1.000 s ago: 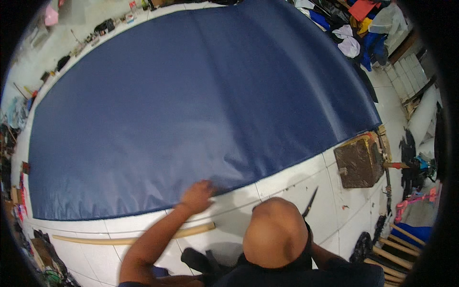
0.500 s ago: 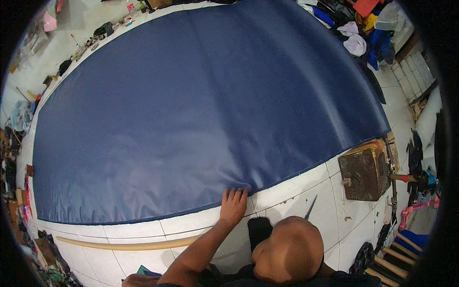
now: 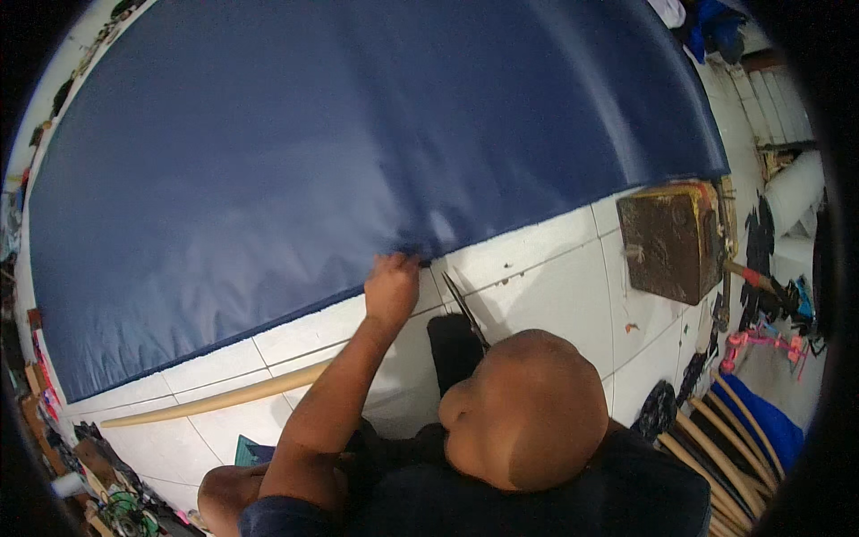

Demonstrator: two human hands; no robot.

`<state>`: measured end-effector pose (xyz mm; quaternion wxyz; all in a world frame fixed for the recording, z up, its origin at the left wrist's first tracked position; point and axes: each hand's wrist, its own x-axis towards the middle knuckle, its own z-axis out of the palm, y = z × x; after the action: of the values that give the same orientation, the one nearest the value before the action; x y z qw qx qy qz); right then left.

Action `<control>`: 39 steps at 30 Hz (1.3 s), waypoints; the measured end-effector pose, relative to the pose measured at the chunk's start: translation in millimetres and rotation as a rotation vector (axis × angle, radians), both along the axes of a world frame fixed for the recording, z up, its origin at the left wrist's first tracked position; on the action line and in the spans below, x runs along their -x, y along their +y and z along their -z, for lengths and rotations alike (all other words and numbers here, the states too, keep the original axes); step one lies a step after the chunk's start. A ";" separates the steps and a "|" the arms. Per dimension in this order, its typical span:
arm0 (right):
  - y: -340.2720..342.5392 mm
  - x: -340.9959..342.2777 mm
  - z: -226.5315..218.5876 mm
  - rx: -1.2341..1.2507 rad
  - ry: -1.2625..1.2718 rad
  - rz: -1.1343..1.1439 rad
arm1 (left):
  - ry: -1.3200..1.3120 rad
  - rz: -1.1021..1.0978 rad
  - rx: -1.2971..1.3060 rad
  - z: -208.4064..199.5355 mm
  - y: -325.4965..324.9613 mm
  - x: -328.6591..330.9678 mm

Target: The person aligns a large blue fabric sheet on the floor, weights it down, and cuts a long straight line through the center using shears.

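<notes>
A broad sheet of dark blue, leather-like material (image 3: 268,134) lies over the white tiled floor. At its near edge my left hand (image 3: 392,286) has its fingers curled onto the material, which puckers around them. Just right of that hand, a pair of dark scissors (image 3: 463,302) points at the edge with its blades apart, not touching the sheet. Its handles are hidden behind a large rounded bare shape (image 3: 528,412), seemingly my bent knee. My right hand cannot be seen; that shape covers the place where the scissors' handles end.
A worn brown box (image 3: 662,246) stands by the sheet's right corner. One long pale pole (image 3: 224,394) rests on the tiles at the near left. Several curved poles (image 3: 743,430) are bundled at the lower right. Cloth (image 3: 711,31) is heaped at the far right.
The view has tilted down and closer. My left hand's fingers, flat on the edge before, are now curled on it. The scissors have come left, close to that hand, and their blades now show apart.
</notes>
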<state>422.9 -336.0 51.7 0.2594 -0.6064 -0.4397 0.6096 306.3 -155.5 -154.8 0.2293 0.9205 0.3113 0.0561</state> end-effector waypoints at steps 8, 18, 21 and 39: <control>-12.8 -11.1 -13.7 -0.104 -0.090 -0.071 | -0.079 -0.018 0.071 -13.7 -0.1 -5.8; 3.1 -9.9 -13.7 0.245 0.460 0.279 | -0.232 0.012 0.044 -2.2 -4.3 3.7; -1.5 -9.0 -9.3 0.086 0.106 0.033 | -0.221 0.029 0.037 -1.4 -4.7 3.8; -6.6 9.3 64.7 0.278 0.140 0.362 | -0.158 0.128 0.044 -1.7 -12.6 12.1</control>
<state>413.7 -342.6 -13.0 0.3085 -0.6613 -0.2167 0.6486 294.2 -168.1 -153.2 0.2764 0.9260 0.2339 0.1070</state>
